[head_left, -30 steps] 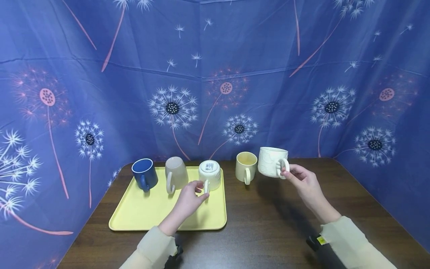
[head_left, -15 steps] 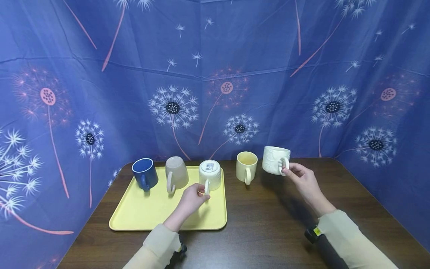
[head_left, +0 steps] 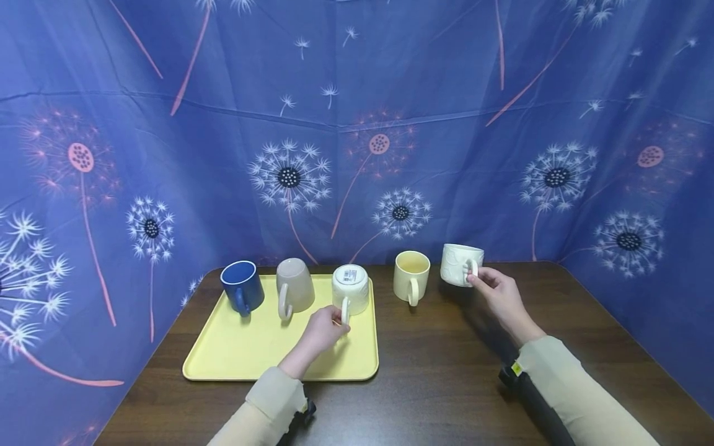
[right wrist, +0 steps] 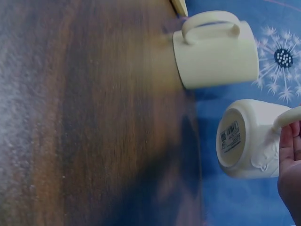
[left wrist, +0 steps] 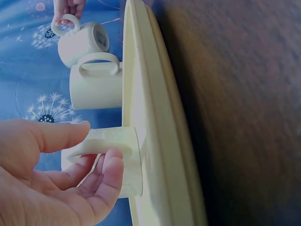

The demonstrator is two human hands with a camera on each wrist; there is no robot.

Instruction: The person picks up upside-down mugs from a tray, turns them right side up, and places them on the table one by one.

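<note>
On the yellow tray (head_left: 245,353) a white mug (head_left: 357,291) stands upside down, its labelled base up. My left hand (head_left: 322,331) holds this mug's handle, the fingers (left wrist: 110,174) curled in behind it and the thumb over it in the left wrist view. To the right, my right hand (head_left: 502,298) grips the handle of a second white mug (head_left: 456,263) with a raised pattern. That mug is tilted in the air, and its base shows a barcode label in the right wrist view. Between the two stands an upright pale yellow mug (head_left: 406,288) on the table.
A blue mug (head_left: 248,297) stands upright at the tray's back left. Beside it a grey-beige mug (head_left: 298,291) is upside down. The brown wooden table (head_left: 435,378) ends at a blue dandelion-print curtain (head_left: 474,155) behind and at both sides.
My right hand has carried the patterned white mug slightly to the right. My left fingers have closed in on the handle of the upturned white mug, which stays in place.
</note>
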